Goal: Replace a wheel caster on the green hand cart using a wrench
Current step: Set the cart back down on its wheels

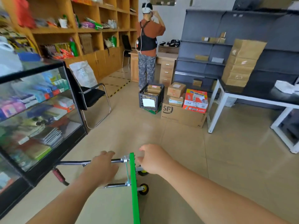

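Note:
The green hand cart [134, 188] stands on its side on the floor, its platform seen edge-on as a narrow green strip. Two metal handle tubes [115, 185] run left from it to a bar with a red spring [58, 174]. My left hand [102, 167] lies over the upper tube with its fingers curled round it. My right hand [153, 159] hovers just right of the platform's top edge, fingers loosely curled, holding nothing. One yellow-hubbed caster [144, 189] sticks out to the right; a second caster [143, 172] is partly hidden under my right hand. No wrench is in view.
A glass display case [40, 110] stands close on the left, with a black chair [92, 97] behind it. Cardboard boxes [182, 113] and a black crate [151, 98] sit ahead. A white-legged table [216, 109] is on the right. A person [148, 46] stands at the back.

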Demonstrator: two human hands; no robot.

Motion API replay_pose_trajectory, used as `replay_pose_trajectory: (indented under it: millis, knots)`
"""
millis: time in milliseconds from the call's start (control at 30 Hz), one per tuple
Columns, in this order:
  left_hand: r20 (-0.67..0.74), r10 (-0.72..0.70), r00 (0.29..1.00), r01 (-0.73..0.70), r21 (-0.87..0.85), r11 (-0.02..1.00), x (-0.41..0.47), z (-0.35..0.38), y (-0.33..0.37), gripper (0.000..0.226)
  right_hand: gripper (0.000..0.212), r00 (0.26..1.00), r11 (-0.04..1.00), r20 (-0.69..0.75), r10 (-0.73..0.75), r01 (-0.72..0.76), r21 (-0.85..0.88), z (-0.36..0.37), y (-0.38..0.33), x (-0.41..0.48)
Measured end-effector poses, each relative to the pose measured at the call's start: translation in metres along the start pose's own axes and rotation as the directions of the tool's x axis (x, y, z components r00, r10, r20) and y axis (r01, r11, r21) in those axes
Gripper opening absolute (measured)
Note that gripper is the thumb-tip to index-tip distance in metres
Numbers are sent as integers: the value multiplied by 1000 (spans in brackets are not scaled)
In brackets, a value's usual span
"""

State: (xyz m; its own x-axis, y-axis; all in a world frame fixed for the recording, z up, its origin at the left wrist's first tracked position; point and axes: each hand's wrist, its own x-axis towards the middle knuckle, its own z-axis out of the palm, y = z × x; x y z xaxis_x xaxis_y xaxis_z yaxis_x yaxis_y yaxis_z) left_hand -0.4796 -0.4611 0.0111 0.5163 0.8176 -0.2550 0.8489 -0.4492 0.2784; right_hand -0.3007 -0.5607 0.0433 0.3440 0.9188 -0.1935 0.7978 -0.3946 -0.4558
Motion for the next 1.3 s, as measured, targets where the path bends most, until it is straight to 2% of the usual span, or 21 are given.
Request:
replay_pose_trajectory:
  millis: [167,333,567,800,1100,1300]
  knots:
    - [-82,63,995,-61,30,998,-15,-143,-36,56,50,993,997,-94,-75,73,-24,-82,-129,11]
    - [-140,110,984,-102,60,993,-16,-257,-97,56,52,981,996,-169,-92,89,-25,-126,-247,24]
    - [-193,89,977,-72,92,993,-24,-335,-173,53,53,952,988,-263,-153,155,-12,-133,-350,58]
    - [-212,79,974,-62,86,994,-37,-363,-199,58,54,944,976,-256,-210,216,-4,-133,-389,60]
    - [-294,102,950,-65,132,989,-46,-400,-192,47,54,928,965,-268,-259,259,-35,-143,-411,67]
    - [-288,112,951,-60,184,981,-10,-430,-205,43,54,916,961,-292,-274,269,-58,-156,-410,106]
